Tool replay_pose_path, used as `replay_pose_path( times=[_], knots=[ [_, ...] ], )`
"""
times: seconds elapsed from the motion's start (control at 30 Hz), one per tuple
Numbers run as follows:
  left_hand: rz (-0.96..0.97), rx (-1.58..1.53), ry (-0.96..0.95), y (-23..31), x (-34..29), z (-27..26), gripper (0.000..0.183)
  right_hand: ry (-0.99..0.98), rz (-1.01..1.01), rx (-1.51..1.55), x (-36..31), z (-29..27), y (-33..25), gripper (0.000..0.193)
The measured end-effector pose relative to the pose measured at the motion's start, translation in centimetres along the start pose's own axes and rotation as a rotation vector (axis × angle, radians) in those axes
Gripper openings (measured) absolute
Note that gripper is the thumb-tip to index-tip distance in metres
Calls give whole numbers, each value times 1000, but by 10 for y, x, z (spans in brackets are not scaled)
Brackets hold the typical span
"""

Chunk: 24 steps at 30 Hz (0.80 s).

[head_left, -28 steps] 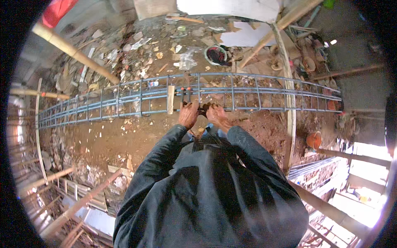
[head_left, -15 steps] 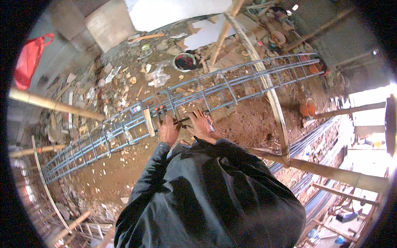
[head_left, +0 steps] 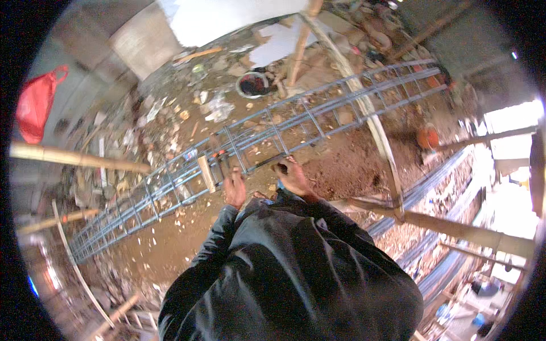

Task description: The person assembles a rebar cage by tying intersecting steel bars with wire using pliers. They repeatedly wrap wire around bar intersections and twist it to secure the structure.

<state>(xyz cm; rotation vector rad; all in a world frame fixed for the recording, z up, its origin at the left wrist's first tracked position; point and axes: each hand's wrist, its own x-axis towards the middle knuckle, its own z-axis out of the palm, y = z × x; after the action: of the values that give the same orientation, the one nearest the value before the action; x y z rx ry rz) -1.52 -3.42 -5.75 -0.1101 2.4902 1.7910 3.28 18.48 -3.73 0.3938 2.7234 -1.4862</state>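
A long cage of steel reinforcing bars point(head_left: 310, 116), with square ties along it, runs slantwise in front of me. My left hand point(head_left: 234, 188) is at its near edge, fingers bent and drawn together; what they pinch, if anything, is hidden. Farther right, my right hand point(head_left: 296, 179) curls beside the near bar, with something dark at its fingers that is too small to name. A tool with orange-red marks point(head_left: 218, 154) lies on the cage beyond my left hand. A short wooden block point(head_left: 206, 174) rests across the bars to its left.
A pale wooden pole point(head_left: 372, 128) crosses over the cage on the right. Rubble and a round tub point(head_left: 253, 84) lie beyond it. A red bag point(head_left: 38, 108) hangs at the left. An orange bucket point(head_left: 427, 137) and bundled bars point(head_left: 438, 179) are at the right.
My hands have moved apart: the right one shifted right along the near bar and curled, the left drew slightly nearer to me. Before, both were together over a dark piece at the cage.
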Motion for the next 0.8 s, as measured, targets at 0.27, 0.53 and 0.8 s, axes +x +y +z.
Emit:
replay_pose_path(
  times=[0.27, 0.53, 0.8],
  knots=[
    [-135, -115, -229, -30, -48, 2, 39, -368, -105, 48, -12, -3, -42, 44],
    [-251, -189, -368, -23, -68, -3, 46, -420, -89, 236, -14, 34, -44, 41],
    [110, 457, 275, 26, -23, -60, 29, -253, 193, 221, -3, 36, -44, 38]
  ],
)
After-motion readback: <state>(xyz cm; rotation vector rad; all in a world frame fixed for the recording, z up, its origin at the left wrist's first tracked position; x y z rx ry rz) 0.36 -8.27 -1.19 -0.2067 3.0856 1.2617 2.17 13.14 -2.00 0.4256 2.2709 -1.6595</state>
